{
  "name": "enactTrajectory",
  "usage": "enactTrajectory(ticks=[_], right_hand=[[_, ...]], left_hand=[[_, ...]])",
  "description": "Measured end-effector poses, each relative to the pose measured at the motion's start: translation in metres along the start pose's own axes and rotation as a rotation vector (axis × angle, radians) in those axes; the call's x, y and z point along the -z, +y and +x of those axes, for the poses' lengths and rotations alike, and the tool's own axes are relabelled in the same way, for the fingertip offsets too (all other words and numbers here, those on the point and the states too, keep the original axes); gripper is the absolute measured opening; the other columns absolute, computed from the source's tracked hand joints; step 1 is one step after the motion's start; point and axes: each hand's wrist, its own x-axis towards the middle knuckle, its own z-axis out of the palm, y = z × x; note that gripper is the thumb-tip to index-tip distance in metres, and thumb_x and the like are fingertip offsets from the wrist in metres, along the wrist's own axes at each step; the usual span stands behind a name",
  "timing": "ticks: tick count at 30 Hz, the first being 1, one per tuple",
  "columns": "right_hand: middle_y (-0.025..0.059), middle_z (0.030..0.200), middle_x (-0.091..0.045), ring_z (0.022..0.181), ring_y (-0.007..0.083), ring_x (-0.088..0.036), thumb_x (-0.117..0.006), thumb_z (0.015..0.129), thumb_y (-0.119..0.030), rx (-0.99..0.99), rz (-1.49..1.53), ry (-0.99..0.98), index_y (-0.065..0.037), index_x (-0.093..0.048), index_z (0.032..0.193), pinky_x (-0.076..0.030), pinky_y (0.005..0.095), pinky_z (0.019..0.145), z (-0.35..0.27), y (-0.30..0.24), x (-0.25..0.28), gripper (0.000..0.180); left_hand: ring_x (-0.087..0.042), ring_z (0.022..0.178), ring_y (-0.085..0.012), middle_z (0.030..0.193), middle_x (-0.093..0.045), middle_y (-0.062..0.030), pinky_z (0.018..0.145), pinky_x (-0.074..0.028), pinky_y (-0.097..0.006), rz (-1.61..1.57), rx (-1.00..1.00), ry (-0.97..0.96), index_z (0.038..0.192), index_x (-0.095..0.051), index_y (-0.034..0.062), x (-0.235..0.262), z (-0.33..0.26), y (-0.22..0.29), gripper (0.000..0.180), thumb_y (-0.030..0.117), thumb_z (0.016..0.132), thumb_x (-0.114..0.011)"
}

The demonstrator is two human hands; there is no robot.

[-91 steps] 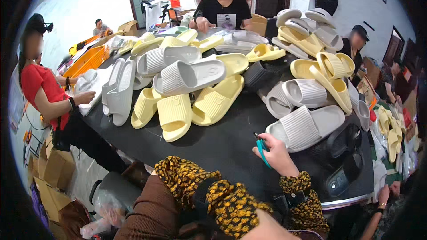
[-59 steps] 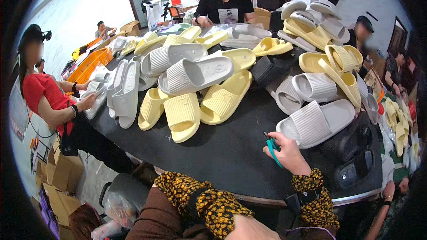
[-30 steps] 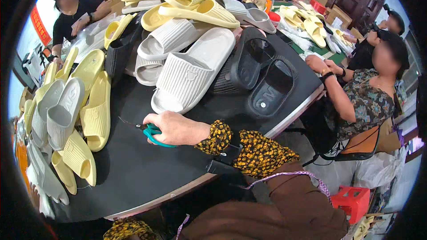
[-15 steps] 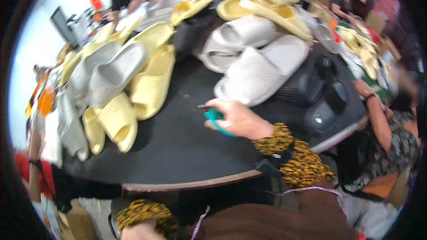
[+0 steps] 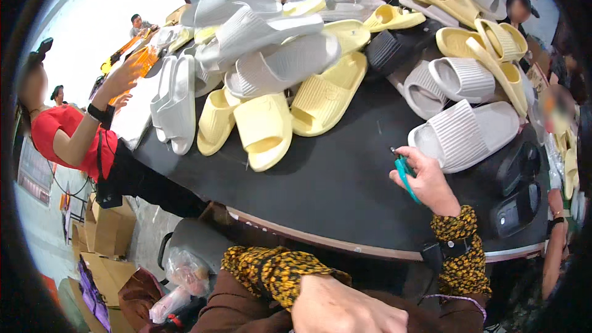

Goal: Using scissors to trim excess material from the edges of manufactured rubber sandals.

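Observation:
My right hand (image 5: 428,179) is closed around small teal-handled snips (image 5: 404,176), their dark metal tip pointing away from me above the black tabletop. Just beyond that hand lies a light grey ribbed slipper (image 5: 465,139), apart from the snips. My left hand (image 5: 348,305) is low in front of my body, back upward, off the table; its fingers are hidden below the picture's edge. To the left on the table, yellow slippers (image 5: 264,132) lie below a pile of grey slippers (image 5: 283,65). Black slippers (image 5: 517,209) sit near the right edge.
The black table (image 5: 333,191) has a pale front edge. More yellow slippers (image 5: 487,43) are heaped at the back right. A person in red (image 5: 68,132) stands at the left end, and another person stands across the table. Cardboard boxes (image 5: 111,228) and plastic bags (image 5: 185,277) are at lower left.
The view has swung left, so the slippers and table appear farther right. More of my left hand shows. My right hand still holds the snips, near the grey slipper.

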Motion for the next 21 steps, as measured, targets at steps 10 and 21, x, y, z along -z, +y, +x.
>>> enactTrajectory(ticks=[10, 21], right_hand=[[0.0083, 0.069, -0.058, 0.063, 0.0098, -0.053, -0.072, 0.075, -0.015, 0.082, -0.028, 0.003, 0.002, -0.057, 0.106, -0.045, 0.0275, 0.06, 0.002, 0.007, 0.0, 0.038], [-0.0043, 0.071, -0.049, 0.062, 0.0012, -0.046, -0.068, 0.08, -0.005, 0.057, 0.196, -0.115, 0.004, -0.051, 0.113, -0.039, 0.018, 0.054, 0.002, -0.048, -0.003, 0.038]], left_hand=[[-0.061, 0.089, -0.0374, 0.105, -0.059, -0.0302, 0.081, -0.047, -0.043, 0.44, 0.482, 0.231, 0.1, -0.059, -0.0109, 0.047, -0.033, 0.072, 0.04, 0.028, 0.092, -0.053], [-0.057, 0.087, -0.0129, 0.105, -0.059, -0.0076, 0.073, -0.047, -0.026, 1.204, 0.578, 1.47, 0.117, -0.051, -0.0015, 0.162, -0.12, 0.183, 0.032, 0.018, 0.091, -0.053]])
